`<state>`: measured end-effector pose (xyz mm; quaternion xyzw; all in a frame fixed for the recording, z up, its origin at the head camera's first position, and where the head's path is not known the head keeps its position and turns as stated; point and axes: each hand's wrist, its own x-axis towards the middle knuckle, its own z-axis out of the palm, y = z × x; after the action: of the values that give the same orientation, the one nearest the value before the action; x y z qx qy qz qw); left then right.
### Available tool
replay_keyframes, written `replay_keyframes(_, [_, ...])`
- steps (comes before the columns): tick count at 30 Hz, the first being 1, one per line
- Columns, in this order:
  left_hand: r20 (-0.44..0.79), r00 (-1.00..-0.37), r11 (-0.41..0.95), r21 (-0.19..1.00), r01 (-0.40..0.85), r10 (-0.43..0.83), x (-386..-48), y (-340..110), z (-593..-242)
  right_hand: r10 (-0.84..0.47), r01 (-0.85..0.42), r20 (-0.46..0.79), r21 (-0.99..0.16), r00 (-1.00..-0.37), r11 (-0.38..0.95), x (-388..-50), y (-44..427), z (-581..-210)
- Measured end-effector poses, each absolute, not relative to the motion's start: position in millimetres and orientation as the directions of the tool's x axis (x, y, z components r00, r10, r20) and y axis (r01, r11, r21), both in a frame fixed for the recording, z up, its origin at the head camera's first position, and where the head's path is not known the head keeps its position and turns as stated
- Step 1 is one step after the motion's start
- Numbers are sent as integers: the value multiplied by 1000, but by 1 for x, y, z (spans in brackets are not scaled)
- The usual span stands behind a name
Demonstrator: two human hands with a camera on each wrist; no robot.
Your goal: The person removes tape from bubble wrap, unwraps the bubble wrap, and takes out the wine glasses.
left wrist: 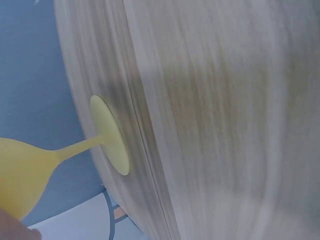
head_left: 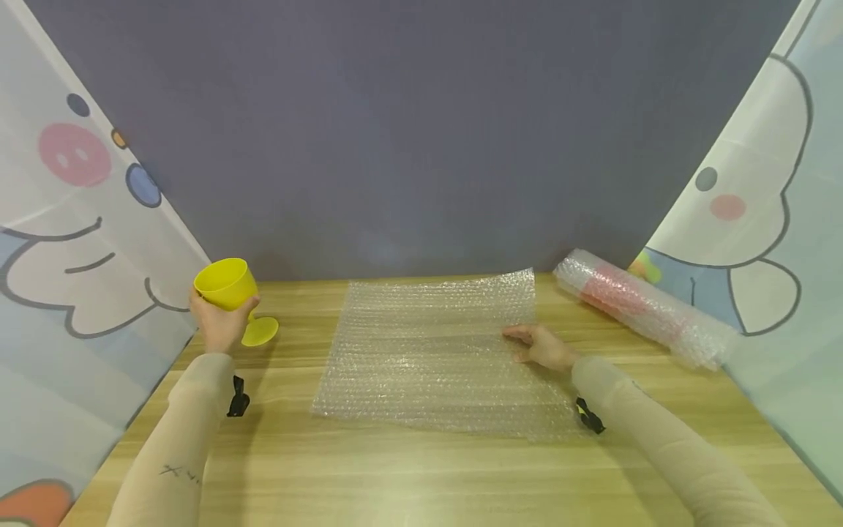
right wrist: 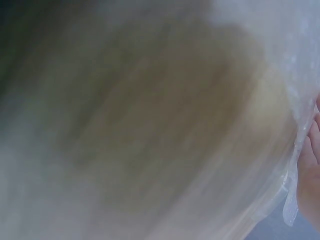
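My left hand [head_left: 221, 325] grips a yellow plastic goblet [head_left: 235, 293] round its bowl, at the left of the table. The goblet leans a little, its open mouth upward. In the left wrist view its thin stem and round foot [left wrist: 110, 135] show just at the tabletop; whether the foot touches cannot be told. A flat sheet of clear bubble wrap [head_left: 408, 366] lies across the table's middle, its far right corner curling up. On the sheet's right part, my right hand [head_left: 545, 348] rests with fingers extended. The right wrist view is blurred, with the fingers [right wrist: 311, 145] against the wrap.
A roll of bubble wrap [head_left: 645, 307] with a pink-red patch lies slantwise at the back right. Behind the wooden table [head_left: 395, 476] stands a dark grey panel [head_left: 421, 139]. Cartoon-printed panels [head_left: 72, 241] flank both sides.
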<state>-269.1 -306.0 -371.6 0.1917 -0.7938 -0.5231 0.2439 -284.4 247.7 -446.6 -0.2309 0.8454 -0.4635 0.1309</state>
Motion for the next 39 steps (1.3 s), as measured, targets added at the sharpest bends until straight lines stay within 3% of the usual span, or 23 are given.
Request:
replay_keyframes(4, [211, -774, 390, 919, -51, -597, -266, -302, -366, -515, -285, 7, -839, -857, 464, -287, 247, -444])
replay_keyframes(9, [430, -690, 518, 850, 92, -583, -260, -291, -361, -517, -296, 11, -830, -856, 472, -286, 249, -443])
replay_keyframes(14, [689, -587, 697, 663, 274, -425, -257, -278, -353, -516, -304, 22, -830, -856, 467, -285, 249, -443])
replay_keyframes(17, [747, -591, 718, 587, 372, -305, -255, -267, -347, -508, -303, 26, -828, -861, 472, -285, 249, -443])
replay_keyframes(25, [691, -723, 671, 538, 510, -4, -245, -225, -341, -518, -326, 43, -820, -854, 470, -286, 251, -442])
replay_keyframes(32, [495, -833, 625, 576, 528, 247, -236, -187, -356, -518, -339, 35, -793, -855, 506, -283, 254, -445])
replay_keyframes(39, [255, -842, 627, 573, 528, 476, -223, -158, -376, -544, -455, 94, -675, -834, 581, -280, 246, -444])
